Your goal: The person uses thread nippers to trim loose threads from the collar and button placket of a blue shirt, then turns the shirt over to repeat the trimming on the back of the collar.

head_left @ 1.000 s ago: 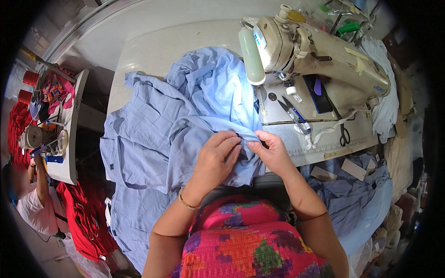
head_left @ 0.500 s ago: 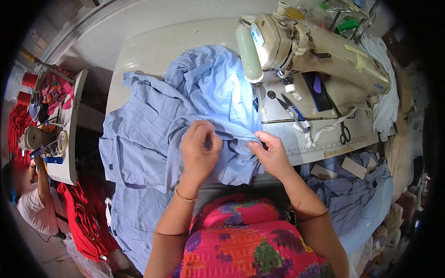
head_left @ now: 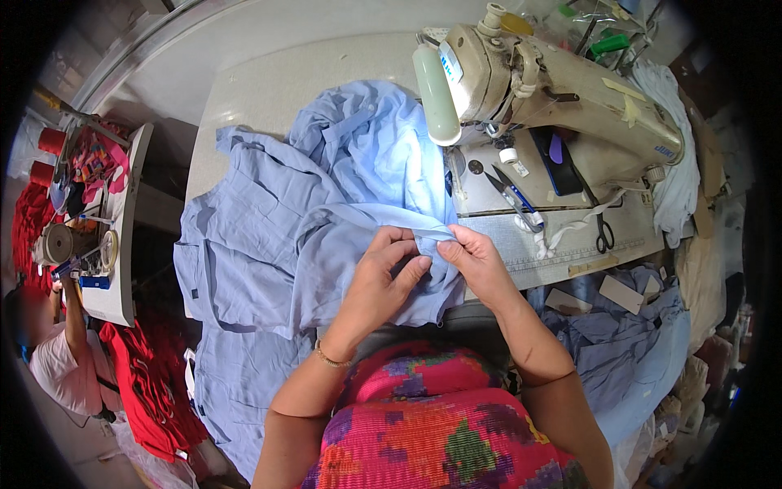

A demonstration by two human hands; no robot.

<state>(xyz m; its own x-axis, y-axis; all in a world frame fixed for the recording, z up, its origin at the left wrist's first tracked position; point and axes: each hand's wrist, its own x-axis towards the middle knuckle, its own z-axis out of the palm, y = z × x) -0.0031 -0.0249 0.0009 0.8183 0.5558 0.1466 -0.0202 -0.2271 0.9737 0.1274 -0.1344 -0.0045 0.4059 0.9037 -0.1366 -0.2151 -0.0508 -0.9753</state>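
Blue cloth, one heap: spread from eight to twelve o'clock of the hands, a folded edge between them. Sewing machine, one: one o'clock. Hands, two, close together: right hand pinching the fold, left hand fingertips against it, grip cannot be told. Black scissors, one pair: three o'clock. Snips, one pair: two o'clock. Dark disc, one: one o'clock.
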